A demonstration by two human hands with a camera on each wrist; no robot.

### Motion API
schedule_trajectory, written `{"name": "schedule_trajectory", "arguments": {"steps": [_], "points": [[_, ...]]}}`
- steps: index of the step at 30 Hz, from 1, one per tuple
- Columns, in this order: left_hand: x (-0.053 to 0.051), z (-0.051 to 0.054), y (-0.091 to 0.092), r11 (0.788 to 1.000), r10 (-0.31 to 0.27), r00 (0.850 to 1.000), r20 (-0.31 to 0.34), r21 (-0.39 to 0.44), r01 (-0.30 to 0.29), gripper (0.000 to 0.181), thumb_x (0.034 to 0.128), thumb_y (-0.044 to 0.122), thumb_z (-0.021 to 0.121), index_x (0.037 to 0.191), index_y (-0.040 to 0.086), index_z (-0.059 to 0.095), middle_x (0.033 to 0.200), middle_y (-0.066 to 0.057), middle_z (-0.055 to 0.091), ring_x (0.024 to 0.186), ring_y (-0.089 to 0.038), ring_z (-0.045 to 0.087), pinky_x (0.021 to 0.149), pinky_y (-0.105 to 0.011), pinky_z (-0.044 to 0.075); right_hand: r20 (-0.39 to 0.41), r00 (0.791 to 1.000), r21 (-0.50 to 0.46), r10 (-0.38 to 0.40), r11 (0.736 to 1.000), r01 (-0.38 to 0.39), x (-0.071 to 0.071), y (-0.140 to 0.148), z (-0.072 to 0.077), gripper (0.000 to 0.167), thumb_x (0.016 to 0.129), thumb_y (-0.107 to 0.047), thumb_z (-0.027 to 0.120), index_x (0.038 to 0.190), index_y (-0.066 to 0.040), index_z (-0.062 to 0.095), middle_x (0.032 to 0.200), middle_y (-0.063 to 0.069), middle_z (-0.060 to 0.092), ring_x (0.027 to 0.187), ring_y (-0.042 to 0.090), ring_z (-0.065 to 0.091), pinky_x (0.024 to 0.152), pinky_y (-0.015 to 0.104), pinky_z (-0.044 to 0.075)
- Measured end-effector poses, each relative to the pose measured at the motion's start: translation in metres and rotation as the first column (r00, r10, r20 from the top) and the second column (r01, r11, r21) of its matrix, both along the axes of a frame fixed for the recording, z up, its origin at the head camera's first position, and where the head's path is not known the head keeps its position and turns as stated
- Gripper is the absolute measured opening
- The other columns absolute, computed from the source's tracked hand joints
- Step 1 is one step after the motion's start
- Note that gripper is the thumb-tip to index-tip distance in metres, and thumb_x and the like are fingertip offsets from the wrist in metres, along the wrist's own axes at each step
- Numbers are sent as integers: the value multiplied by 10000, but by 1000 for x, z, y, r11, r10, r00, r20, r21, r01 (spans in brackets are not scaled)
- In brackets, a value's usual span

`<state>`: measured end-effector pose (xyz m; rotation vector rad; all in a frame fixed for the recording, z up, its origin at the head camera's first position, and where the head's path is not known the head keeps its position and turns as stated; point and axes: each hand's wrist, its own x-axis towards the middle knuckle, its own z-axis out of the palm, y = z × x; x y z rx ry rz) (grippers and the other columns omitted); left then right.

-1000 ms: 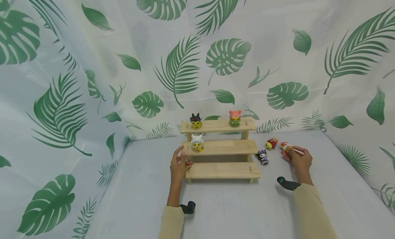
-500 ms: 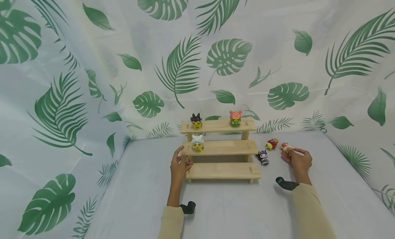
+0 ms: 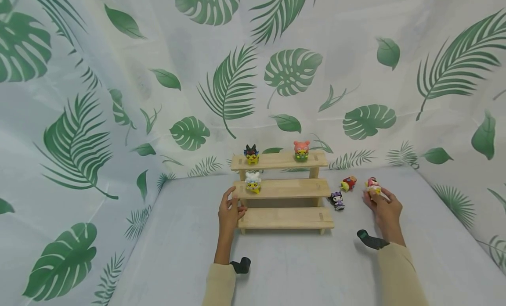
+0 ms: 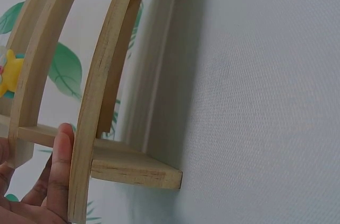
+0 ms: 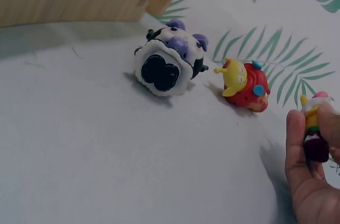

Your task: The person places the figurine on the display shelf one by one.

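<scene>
A three-tier wooden display stand (image 3: 282, 189) stands on the pale cloth. My left hand (image 3: 228, 213) grips its left end, thumb by the middle tier, and a finger lies beside the lower plank in the left wrist view. Right of the stand, my right hand (image 3: 386, 209) pinches a small pink, white and yellow figurine (image 3: 373, 185) between thumb and fingers; its dark red underside shows in the right wrist view. Near that hand lie a red and yellow figurine (image 3: 348, 183) and a black, white and purple figurine (image 3: 337, 201), tipped over with its base towards the right wrist camera.
On the top tier stand a black-eared yellow figurine (image 3: 251, 154) and a pink and green figurine (image 3: 301, 150). A white-capped yellow figurine (image 3: 253, 182) is at the middle tier's left. Leaf-printed cloth (image 3: 292, 73) hangs behind and at both sides.
My right hand has shifted slightly right with the pink, white and yellow figurine, which now stands more upright in the fingers. The left hand and the stand have stayed in place.
</scene>
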<state>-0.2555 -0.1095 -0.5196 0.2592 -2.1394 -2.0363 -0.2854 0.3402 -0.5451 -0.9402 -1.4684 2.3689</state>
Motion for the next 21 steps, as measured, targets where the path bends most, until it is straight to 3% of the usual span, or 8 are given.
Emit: {"name": "schedule_trajectory", "arguments": {"steps": [2, 8, 13, 17, 21], "points": [[0, 0, 0, 1000, -2, 1000, -11, 1, 2, 370, 1043, 287, 485, 1412, 276, 499, 1180, -188, 605, 793, -262, 724, 683, -282, 637, -54, 999, -21, -2, 1000, 1, 3, -1, 3, 724, 897, -91, 685, 1508, -189, 309, 1124, -6, 495, 786, 36, 691, 801, 170, 595], [1, 0, 0, 1000, -7, 1000, -19, 3, 7, 380, 1043, 297, 482, 1421, 262, 493, 1189, -201, 602, 815, -297, 725, 692, -291, 638, -161, 987, -114, 16, 993, -34, 10, 0, 2, 830, 839, -55, 745, 1476, -189, 230, 973, -25, 592, 796, 83, 717, 776, 201, 611], [0, 1, -1, 1000, -20, 1000, 0, 12, 20, 407, 1044, 299, 478, 1446, 236, 469, 1215, -229, 591, 863, -368, 716, 731, -350, 639, -216, 976, -139, 21, 989, -52, 12, 2, -2, 674, 829, -86, 764, 1322, -212, 322, 876, -41, 688, 800, 112, 729, 730, 224, 623], [3, 9, 0, 999, -38, 999, 7, 18, 38, 420, 1051, 248, 466, 1464, 177, 445, 1221, -273, 579, 914, -451, 689, 797, -468, 618, -209, 978, -115, 12, 993, -37, 11, 1, -3, 618, 808, -163, 791, 1253, -227, 368, 859, -70, 700, 781, 98, 729, 691, 215, 622], [12, 26, 2, 999, -46, 999, 6, 6, 46, 416, 1054, 201, 453, 1463, 128, 441, 1217, -297, 574, 931, -478, 676, 830, -528, 595, -154, 988, -38, 30, 999, -36, 11, 0, 0, 765, 799, -242, 805, 1423, -183, 368, 920, -117, 648, 788, 27, 698, 674, 177, 609]]}}
